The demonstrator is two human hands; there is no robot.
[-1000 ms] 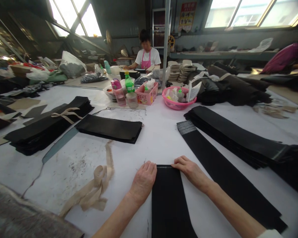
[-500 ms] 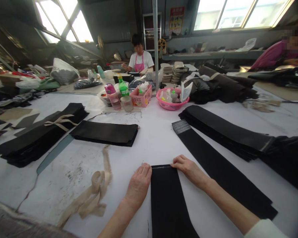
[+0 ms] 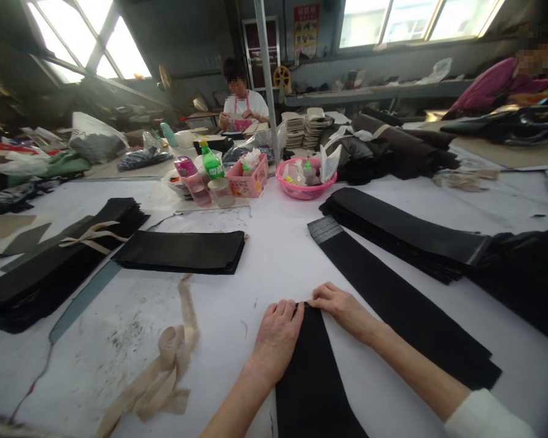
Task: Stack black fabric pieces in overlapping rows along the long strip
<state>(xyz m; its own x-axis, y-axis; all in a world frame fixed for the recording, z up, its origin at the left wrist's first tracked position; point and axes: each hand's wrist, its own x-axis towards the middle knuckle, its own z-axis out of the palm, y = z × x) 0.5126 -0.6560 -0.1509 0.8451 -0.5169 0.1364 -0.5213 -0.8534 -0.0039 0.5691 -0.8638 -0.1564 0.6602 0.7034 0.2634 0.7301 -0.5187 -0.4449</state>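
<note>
A long black strip of sheet material (image 3: 314,377) runs from the bottom edge up to both hands. At its far end, my left hand (image 3: 281,334) lies over the left part with its fingers pressed together on the top edge. My right hand (image 3: 344,311) pinches the right corner of that edge, close to the left fingertips. The fingers cover most of the far edge. To the right lies a second, overlapping set of black strips (image 3: 393,292) with a greyish stepped end (image 3: 325,230).
Black stacks (image 3: 182,250) and a tied bundle (image 3: 68,261) lie left, a curved stack (image 3: 406,225) right. A beige cloth ribbon (image 3: 164,371) curls at left front. Behind stand a pink basin (image 3: 305,191), a pink box (image 3: 248,181) and a green bottle (image 3: 211,163). A co-worker (image 3: 244,106) sits opposite.
My left hand has slid right along the strip's far edge, nearer my right hand, and now covers its left part. The right hand still pinches the corner. The view has shifted slightly.
</note>
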